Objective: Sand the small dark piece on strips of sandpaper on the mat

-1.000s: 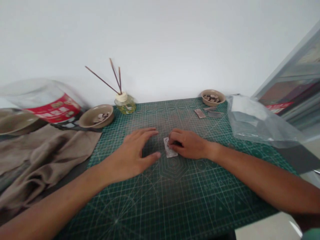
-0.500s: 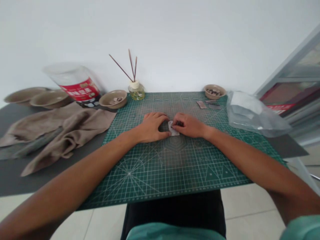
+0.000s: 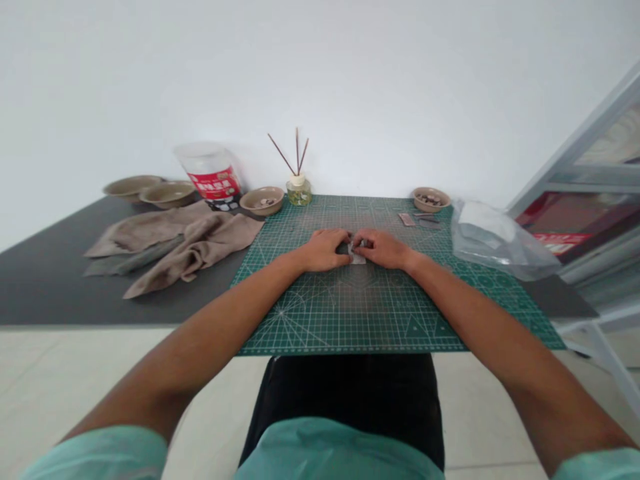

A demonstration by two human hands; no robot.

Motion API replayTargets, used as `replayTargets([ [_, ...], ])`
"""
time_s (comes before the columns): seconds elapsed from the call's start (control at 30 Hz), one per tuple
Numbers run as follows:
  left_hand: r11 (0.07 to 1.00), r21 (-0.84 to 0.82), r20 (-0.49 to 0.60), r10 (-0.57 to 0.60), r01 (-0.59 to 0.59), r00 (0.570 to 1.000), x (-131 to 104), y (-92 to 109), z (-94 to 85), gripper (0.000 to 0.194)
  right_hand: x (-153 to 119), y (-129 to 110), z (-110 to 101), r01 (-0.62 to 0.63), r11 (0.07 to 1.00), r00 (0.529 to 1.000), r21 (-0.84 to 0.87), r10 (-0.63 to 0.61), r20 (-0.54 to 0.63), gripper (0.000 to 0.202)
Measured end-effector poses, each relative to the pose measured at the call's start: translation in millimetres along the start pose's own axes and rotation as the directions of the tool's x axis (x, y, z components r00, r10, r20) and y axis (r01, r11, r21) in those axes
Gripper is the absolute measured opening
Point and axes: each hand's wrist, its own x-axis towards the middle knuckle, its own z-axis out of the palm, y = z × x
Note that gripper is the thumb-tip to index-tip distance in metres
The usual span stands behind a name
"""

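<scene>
A small pale grey sheet [image 3: 359, 260] lies on the green cutting mat [image 3: 320, 327] between my hands. My left hand [image 3: 326, 250] rests at its left side, thumb and forefinger spread apart, with the tips at the sheet's edge. Over the sheet's upper part, my right hand [image 3: 383, 248] has its thumb and fingers pinched together. Whatever is in that pinch is too small and covered to make out.
At the back right stand a bowl of small dark pieces [image 3: 431, 199], flat strips [image 3: 407, 219] and a clear plastic bag [image 3: 500, 240]. Toward the left are a reed diffuser [image 3: 299, 191], a bowl with pale pieces [image 3: 263, 201], a plastic tub [image 3: 215, 180], two more bowls [image 3: 169, 194] and brown cloths [image 3: 200, 243].
The camera view has shifted, showing more of the table's left side and my lap. Both hands stay at the small sheet, and my right fingers remain pinched.
</scene>
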Motion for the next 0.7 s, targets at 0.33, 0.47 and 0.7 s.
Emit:
replayTargets([
  [0.33, 1.0, 0.015, 0.064, 0.008, -0.009, 0.998, 1, 2, -2.5, 0.058, -4, -8, -2, 0.082, 0.995, 0.993, -0.061, -0.076, 0.093, 0.01],
  [0.47, 1.0, 0.024, 0.099, -0.001, -0.002, 0.995, -1, -1, -3.3, 0.065, 1, -2, -10, 0.101, 0.988, 0.991, -0.115, -0.09, 0.103, 0.011],
  [0.7, 0.999, 0.033, 0.14, 0.032, -0.037, 0.99, -1, -7, -9.1, 0.064, 3, -4, -16, 0.25, 0.967, 0.94, -0.05, -0.23, 0.253, 0.009],
])
